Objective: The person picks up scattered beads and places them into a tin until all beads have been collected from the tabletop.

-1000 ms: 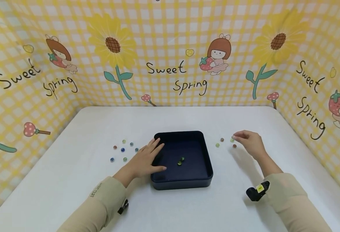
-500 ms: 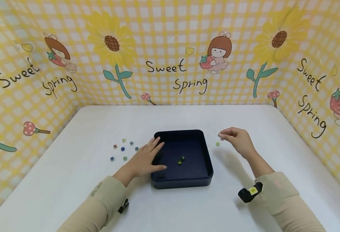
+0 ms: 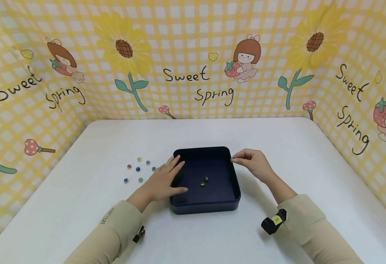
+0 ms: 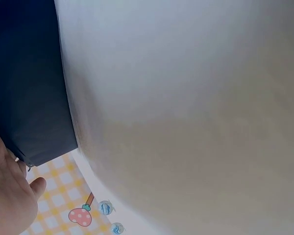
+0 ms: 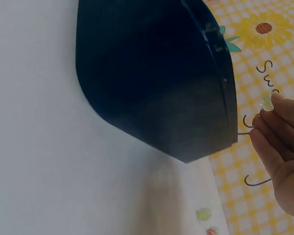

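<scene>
A dark navy square box (image 3: 206, 208) stands on the white table, with two green marbles (image 3: 203, 183) on its floor. My left hand (image 3: 160, 182) rests at the box's left rim, fingers spread over the edge and thumb reaching inside. At the right rim is my right hand (image 3: 253, 165), pinching a clear greenish marble (image 5: 267, 102) between thumb and fingertips. That marble overlaps the rim in the head view. In the right wrist view, a yellow-green marble (image 5: 203, 214) and a reddish marble (image 5: 212, 230) lie on the table; my right hand hides them from the head camera.
Several glass marbles lie loosely grouped left of the box, among them a blue marble (image 3: 138, 169) and a reddish marble (image 3: 129, 166). A yellow checked cloth (image 3: 186, 40) walls the table (image 3: 193, 238) at the back and sides.
My right hand has picked a marble from the group on the right and carried it left to the box's right rim. My left hand has stayed at the left rim.
</scene>
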`<state>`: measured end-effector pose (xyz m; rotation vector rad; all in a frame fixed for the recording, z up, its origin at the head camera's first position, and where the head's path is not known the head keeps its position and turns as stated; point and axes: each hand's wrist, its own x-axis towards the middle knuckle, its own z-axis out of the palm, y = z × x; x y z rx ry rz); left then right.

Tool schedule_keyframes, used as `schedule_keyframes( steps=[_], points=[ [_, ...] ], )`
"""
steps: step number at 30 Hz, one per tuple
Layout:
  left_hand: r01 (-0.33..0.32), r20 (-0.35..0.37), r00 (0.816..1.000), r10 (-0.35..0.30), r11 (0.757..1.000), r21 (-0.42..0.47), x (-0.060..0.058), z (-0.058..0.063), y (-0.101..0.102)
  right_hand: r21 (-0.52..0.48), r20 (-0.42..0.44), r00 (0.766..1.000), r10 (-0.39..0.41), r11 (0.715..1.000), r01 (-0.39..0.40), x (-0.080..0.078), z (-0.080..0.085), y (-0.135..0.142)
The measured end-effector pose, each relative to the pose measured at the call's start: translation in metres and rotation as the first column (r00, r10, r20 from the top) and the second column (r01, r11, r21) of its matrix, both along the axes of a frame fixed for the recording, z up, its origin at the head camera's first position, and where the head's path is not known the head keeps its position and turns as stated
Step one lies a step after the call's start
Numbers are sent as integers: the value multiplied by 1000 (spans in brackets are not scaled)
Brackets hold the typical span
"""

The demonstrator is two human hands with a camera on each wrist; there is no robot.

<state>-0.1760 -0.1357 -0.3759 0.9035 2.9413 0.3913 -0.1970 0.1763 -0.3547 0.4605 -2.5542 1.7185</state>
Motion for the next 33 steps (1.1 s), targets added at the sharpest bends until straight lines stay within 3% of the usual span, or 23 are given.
schedule_keyframes(
  steps=[7, 16, 26, 33],
  points=[
    [2, -6, 1000, -2, 1000, -8, -1, 2, 0, 44, 20, 994, 110, 993, -111, -3, 1, -18],
    [0, -18, 1000, -1, 1000, -9, -2, 4, 0, 201, 11, 974, 227, 954, -224, -7, 0, -35],
    [-7, -7, 1000, 7, 1000, -17, 0, 2, 2, 363, -8, 930, 366, 868, -339, -7, -2, -52],
    [-8, 2, 1000, 8, 1000, -17, 0, 2, 2, 490, 2, 912, 410, 795, -358, -7, -3, -62]
  ],
)
